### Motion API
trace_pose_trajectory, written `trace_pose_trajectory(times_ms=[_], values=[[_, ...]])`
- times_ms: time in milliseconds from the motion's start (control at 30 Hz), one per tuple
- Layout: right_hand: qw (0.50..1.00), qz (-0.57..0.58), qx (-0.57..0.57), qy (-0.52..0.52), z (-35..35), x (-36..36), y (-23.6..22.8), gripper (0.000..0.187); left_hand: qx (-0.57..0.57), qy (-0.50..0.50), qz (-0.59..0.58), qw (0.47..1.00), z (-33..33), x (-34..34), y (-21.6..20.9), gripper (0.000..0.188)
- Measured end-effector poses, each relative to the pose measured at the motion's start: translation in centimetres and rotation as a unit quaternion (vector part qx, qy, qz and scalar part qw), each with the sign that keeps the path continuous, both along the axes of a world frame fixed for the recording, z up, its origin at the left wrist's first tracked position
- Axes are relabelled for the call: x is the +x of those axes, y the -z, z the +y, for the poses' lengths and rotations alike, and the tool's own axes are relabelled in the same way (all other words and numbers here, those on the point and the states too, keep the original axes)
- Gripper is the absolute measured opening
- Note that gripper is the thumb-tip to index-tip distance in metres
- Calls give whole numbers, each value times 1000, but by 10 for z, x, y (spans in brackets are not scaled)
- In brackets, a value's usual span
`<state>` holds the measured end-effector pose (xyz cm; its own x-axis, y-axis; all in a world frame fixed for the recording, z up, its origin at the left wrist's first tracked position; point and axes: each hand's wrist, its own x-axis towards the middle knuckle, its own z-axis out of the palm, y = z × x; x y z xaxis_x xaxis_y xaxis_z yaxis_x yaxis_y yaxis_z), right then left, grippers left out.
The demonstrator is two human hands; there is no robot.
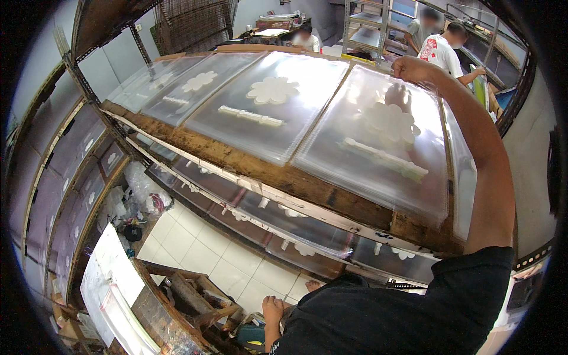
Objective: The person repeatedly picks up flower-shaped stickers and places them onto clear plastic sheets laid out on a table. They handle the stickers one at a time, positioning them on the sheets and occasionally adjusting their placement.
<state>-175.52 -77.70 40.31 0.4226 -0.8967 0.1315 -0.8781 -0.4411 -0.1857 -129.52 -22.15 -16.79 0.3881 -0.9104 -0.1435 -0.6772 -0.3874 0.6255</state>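
Observation:
My right arm stretches over a long wooden-edged table. At the far edge of a stack of clear plastic sheets, my right hand has its fingers pinched on the corner of the top clear plastic sheet. White flower-shaped prints and a white strip lie on this stack, and the hand's reflection shows in the glossy surface. Low beside my body, my left hand is closed, its fingers curled. What it holds, if anything, is hidden. It is nearest to a worn wooden stand.
More plastic sheets with white prints lie leftward along the table. Lower shelves hold others. Metal racks rise at left, with plastic bags on the tiled floor. Several people work at the back, near a shelf.

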Motion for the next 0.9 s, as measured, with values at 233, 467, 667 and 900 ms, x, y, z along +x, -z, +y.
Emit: trace_pose_trajectory(times_ms=[233, 467, 667, 900], values=[[955, 193, -220, -48, -5, 27, -43, 17, -44, -25, 8, 999, -10, 22, -7, 36], [936, 110, -204, -264, 87, 290, -81, 20, -43, -124, -12, 991, -9, 78, -48, 41], [837, 105, -151, -516, 245, 481, -64, 37, -138, -215, -35, 966, -18, 149, -128, 36], [577, 132, -159, -790, 383, 673, 2, 26, -162, -368, -96, 911, 32, 224, -159, 38]])
